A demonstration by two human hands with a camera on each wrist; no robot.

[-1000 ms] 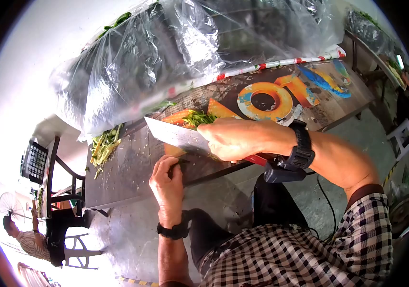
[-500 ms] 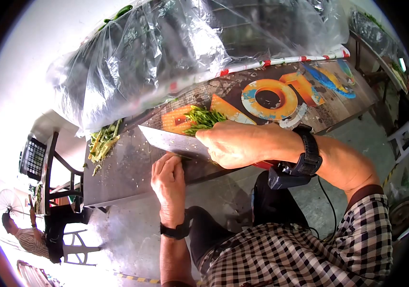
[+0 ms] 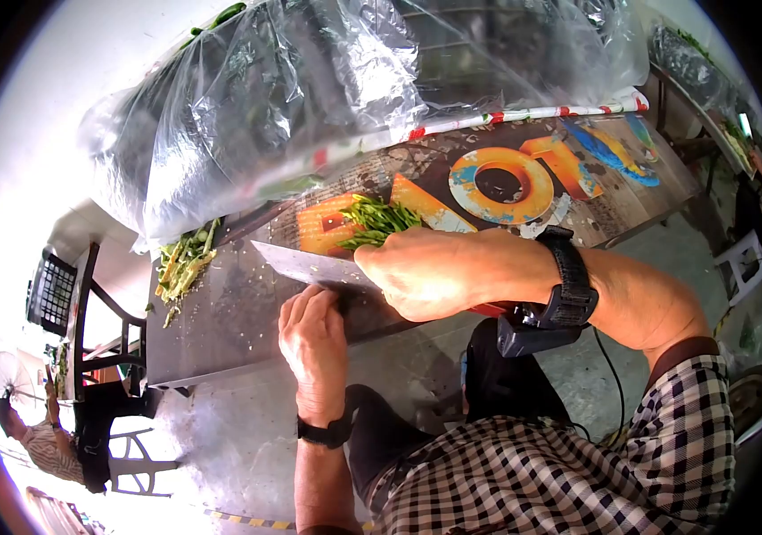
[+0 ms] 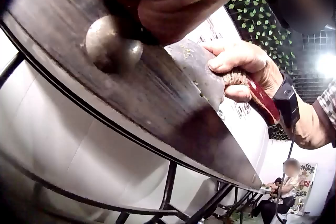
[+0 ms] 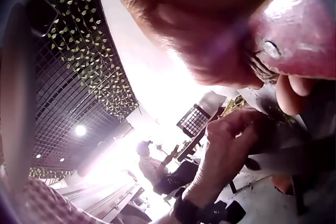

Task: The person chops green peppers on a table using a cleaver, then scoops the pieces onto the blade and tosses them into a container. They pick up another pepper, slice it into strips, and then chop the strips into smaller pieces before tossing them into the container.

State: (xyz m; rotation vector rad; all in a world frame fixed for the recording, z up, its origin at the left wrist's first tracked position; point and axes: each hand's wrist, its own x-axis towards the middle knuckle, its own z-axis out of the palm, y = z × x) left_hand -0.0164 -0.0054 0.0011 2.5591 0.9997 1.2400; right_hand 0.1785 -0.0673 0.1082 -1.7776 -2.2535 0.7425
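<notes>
My right hand [image 3: 430, 272] grips a cleaver [image 3: 305, 263] by its red handle [image 4: 262, 100], bound with twine near the blade. The broad blade reaches left across the near part of the table [image 3: 221, 330]. Just on the near side of it is my left hand [image 3: 312, 330], fingers bent and fingertips right at the blade's lower side. I cannot tell whether those fingers hold anything, as the knuckles hide them. Beyond the blade lies a heap of cut green vegetable pieces [image 3: 376, 218]. A shiny round metal knob [image 4: 107, 40] shows under the left hand in the left wrist view.
Yellow-green trimmings [image 3: 187, 267] lie at the table's left end. A clear plastic sheet [image 3: 292, 98] covers the far side. The tabletop carries printed orange letters [image 3: 501, 187]. Another person [image 3: 47, 441] is at the far left, near a black crate [image 3: 53, 290] and a stool [image 3: 142, 464].
The cleaver and right hand have shifted slightly left and toward me, exposing more of the green heap. My left hand has turned its fingers down beside the blade; a dark bit shown earlier is now hidden.
</notes>
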